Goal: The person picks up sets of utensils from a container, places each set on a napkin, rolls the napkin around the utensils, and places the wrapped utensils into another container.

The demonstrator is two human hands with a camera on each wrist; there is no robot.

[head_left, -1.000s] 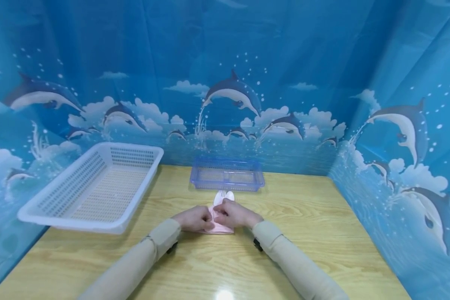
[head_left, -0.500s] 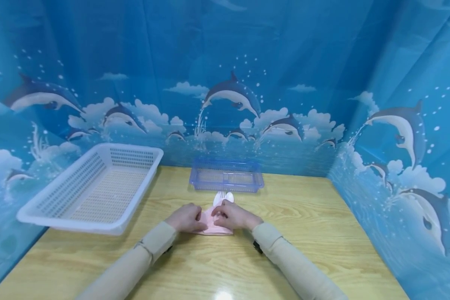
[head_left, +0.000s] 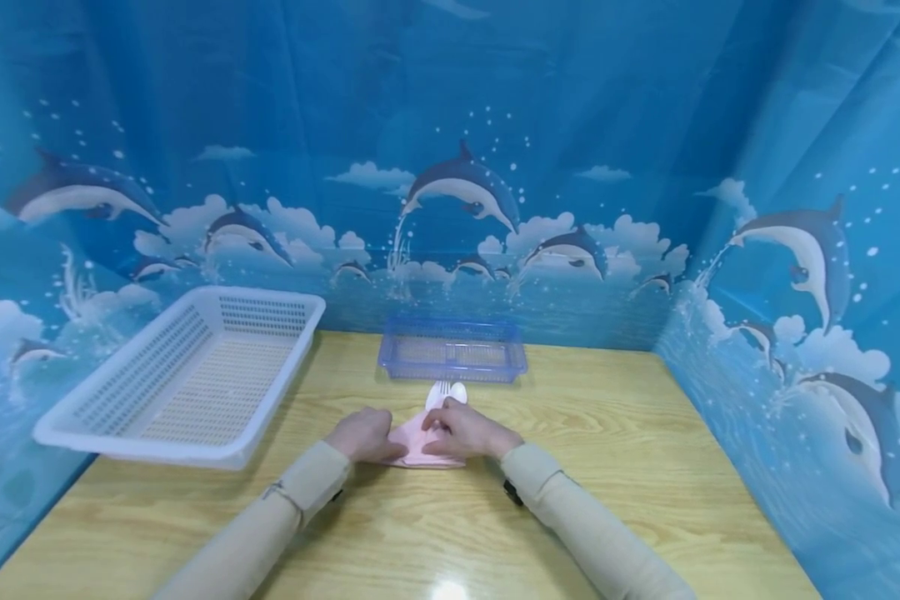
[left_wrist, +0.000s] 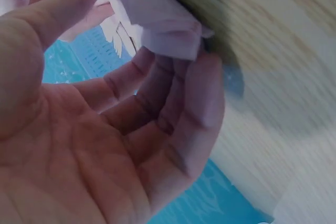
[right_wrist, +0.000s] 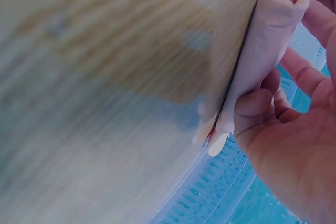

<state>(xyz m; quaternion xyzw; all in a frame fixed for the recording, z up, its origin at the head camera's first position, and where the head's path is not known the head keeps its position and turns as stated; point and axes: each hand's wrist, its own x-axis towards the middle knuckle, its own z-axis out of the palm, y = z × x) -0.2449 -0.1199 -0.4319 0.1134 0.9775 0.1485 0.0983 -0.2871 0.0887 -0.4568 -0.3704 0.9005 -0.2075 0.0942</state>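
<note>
Both hands, left (head_left: 365, 434) and right (head_left: 461, 431), pinch the folded pink paper napkin (head_left: 414, 443); its left flap has opened since earlier, white plastic cutlery (head_left: 447, 392) protruding toward twelve o'clock.

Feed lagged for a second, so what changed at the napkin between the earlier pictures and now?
The left hand slid a little leftwards, baring more of the pink napkin. The right hand kept its hold on the napkin. Fork and spoon tips, white basket and blue tray stayed put.
</note>
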